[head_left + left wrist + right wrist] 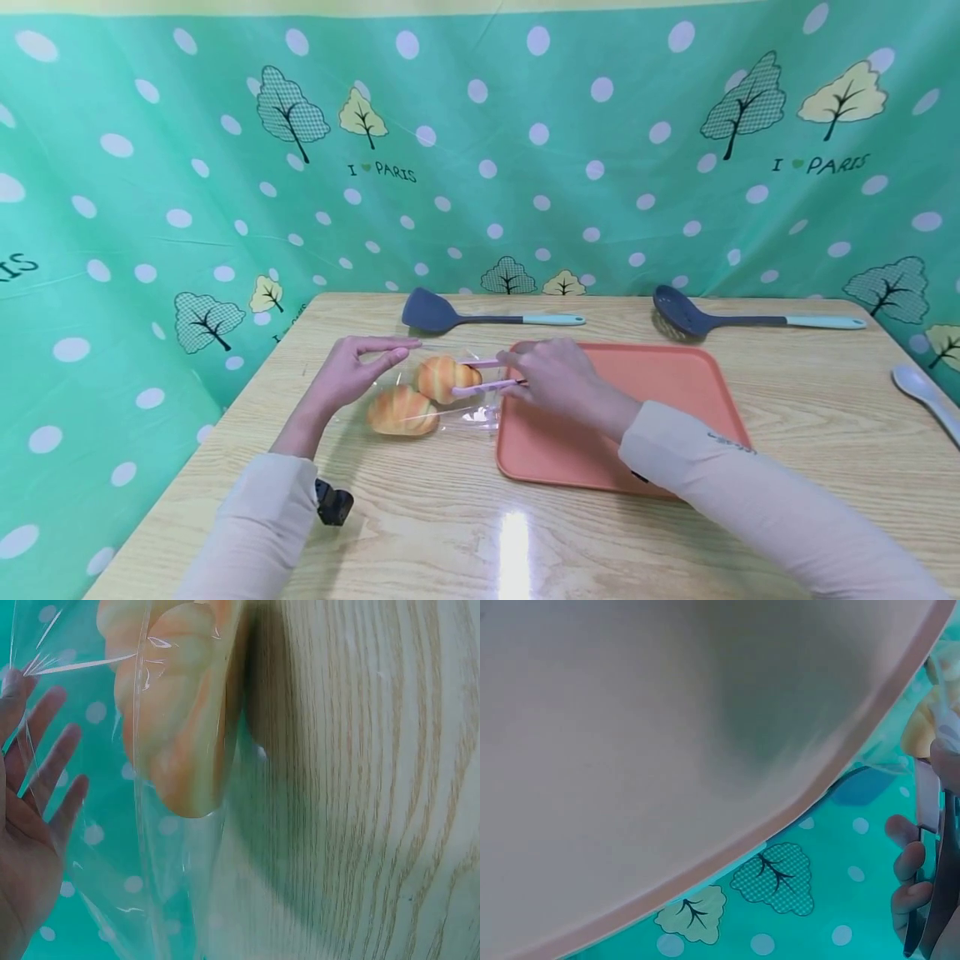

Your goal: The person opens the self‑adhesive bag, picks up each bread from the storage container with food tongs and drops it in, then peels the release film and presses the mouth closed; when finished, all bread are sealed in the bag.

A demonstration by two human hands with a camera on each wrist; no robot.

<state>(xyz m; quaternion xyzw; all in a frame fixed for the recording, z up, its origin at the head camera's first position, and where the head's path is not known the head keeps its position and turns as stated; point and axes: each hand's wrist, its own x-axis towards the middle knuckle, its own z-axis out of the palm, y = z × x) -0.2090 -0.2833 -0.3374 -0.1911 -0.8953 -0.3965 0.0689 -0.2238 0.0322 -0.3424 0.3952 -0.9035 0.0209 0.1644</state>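
My right hand (558, 375) grips a pair of tongs (486, 388) with pale pink tips, and the tips reach around one bread roll (438, 377). A second bread roll (402, 412) lies just in front of it, toward me. Both rolls sit within a clear plastic bag (480, 417), whose mouth faces the tray. At the bag's far left side, my left hand (354, 372) pinches the film between thumb and forefinger. In the left wrist view, creases in the film run out from that thumb tip, while the other fingers (56, 765) are spread.
A coral tray (536, 454) lies right of the bag, under my right forearm. Along the back are a dark spatula (431, 312) and a dark slotted ladle (682, 312), both with light blue handles. A pale spoon (915, 385) rests at the right edge.
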